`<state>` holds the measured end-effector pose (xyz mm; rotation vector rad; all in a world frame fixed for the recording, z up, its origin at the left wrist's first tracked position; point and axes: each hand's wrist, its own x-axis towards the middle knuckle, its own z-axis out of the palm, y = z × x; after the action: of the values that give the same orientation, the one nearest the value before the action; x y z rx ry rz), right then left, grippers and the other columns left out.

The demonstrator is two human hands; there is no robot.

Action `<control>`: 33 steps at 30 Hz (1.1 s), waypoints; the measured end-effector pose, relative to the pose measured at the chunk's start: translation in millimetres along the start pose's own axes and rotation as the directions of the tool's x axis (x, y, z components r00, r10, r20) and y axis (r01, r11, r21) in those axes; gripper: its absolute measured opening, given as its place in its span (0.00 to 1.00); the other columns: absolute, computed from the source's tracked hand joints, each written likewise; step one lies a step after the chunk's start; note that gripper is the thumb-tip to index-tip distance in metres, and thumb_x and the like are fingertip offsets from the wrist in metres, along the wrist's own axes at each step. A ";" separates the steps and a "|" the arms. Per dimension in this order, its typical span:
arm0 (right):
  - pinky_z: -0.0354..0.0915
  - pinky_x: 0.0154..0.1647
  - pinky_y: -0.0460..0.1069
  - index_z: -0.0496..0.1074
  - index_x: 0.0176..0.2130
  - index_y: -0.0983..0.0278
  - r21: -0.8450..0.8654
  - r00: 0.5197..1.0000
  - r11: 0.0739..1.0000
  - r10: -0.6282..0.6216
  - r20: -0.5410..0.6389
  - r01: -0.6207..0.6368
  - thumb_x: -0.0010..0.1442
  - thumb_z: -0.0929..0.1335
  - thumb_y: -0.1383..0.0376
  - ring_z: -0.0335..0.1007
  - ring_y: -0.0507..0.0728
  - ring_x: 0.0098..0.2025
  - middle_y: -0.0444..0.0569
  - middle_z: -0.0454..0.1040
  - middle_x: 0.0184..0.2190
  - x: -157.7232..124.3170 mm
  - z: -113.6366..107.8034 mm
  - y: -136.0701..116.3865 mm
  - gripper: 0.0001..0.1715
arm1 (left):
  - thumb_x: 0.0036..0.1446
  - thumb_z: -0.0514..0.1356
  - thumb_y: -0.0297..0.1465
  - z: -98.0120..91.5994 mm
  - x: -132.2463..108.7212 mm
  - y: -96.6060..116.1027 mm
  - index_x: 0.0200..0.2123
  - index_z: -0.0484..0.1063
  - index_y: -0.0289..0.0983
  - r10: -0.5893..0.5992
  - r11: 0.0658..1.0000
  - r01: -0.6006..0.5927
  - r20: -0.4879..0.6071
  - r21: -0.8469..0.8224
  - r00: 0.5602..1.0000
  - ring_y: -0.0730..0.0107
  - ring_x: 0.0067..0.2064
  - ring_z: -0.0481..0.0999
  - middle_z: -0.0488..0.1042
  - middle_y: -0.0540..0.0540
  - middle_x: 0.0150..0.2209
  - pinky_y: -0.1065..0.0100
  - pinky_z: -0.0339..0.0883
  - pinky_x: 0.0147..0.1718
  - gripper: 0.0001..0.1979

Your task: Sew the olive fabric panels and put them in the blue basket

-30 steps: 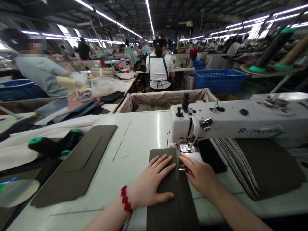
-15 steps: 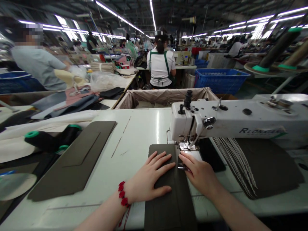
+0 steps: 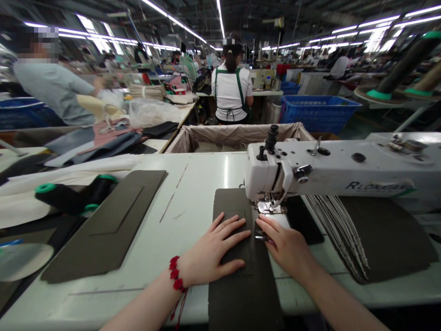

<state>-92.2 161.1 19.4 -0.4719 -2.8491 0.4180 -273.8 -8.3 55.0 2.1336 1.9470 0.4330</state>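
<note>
Olive fabric panel [image 3: 237,294] is lying under our left hand [image 3: 213,248], fingers spread apart; our right hand [image 3: 285,248], fingers together, is resting beside the presser foot [image 3: 270,208].

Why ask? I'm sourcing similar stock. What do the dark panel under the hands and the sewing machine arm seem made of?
The dark olive panel looks like matte synthetic leather or coated fibreboard: flat, clean-cut edges, no visible weave; the look leaves that open. The sewing machine arm looks like white enamelled metal, judging by its smooth, glossy surface.

dark olive fabric panel [image 3: 241,294], red bead bracelet [image 3: 175,273]
</note>
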 end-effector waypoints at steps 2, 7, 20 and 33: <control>0.67 0.52 0.53 0.61 0.61 0.57 -0.001 1.000 1.000 0.002 0.001 -0.002 0.61 0.61 0.70 0.68 0.57 0.54 0.46 0.59 0.63 0.2 -0.1 -0.1 0.29 | 0.60 0.58 0.43 -0.4 0.2 0.0 0.65 0.52 0.47 0.001 1.000 -0.001 0.006 0.007 1.000 0.52 0.67 0.47 0.50 0.47 0.67 0.46 0.33 0.65 0.32; 0.66 0.54 0.53 0.61 0.61 0.57 0.004 1.000 1.000 -0.002 0.006 0.002 0.61 0.61 0.70 0.67 0.57 0.55 0.45 0.59 0.63 0.0 -0.3 0.2 0.29 | 0.61 0.57 0.43 -1.2 0.3 -0.3 0.65 0.52 0.46 -0.003 1.000 0.003 0.013 0.016 1.000 0.54 0.67 0.48 0.50 0.47 0.66 0.46 0.33 0.65 0.31; 0.66 0.53 0.53 0.60 0.61 0.58 0.007 1.000 1.000 -0.002 0.004 0.002 0.60 0.62 0.71 0.69 0.57 0.53 0.45 0.58 0.64 -1.0 -0.7 -0.2 0.31 | 0.61 0.57 0.41 1.3 0.0 -1.3 0.64 0.55 0.45 -0.005 0.999 0.005 -0.006 0.036 1.000 0.54 0.66 0.49 0.52 0.46 0.66 0.46 0.34 0.65 0.29; 0.66 0.53 0.54 0.60 0.62 0.58 0.004 1.000 1.000 -0.001 0.005 0.001 0.60 0.61 0.72 0.67 0.57 0.55 0.44 0.58 0.64 -1.5 -0.6 0.0 0.31 | 0.62 0.57 0.41 2.3 1.1 -0.9 0.64 0.54 0.44 -0.018 0.998 0.018 -0.013 0.052 1.000 0.56 0.65 0.53 0.56 0.45 0.64 0.48 0.34 0.66 0.29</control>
<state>-90.6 160.7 19.7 -0.4693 -2.8531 0.4252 -273.8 -7.0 52.6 2.1483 2.0040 0.3973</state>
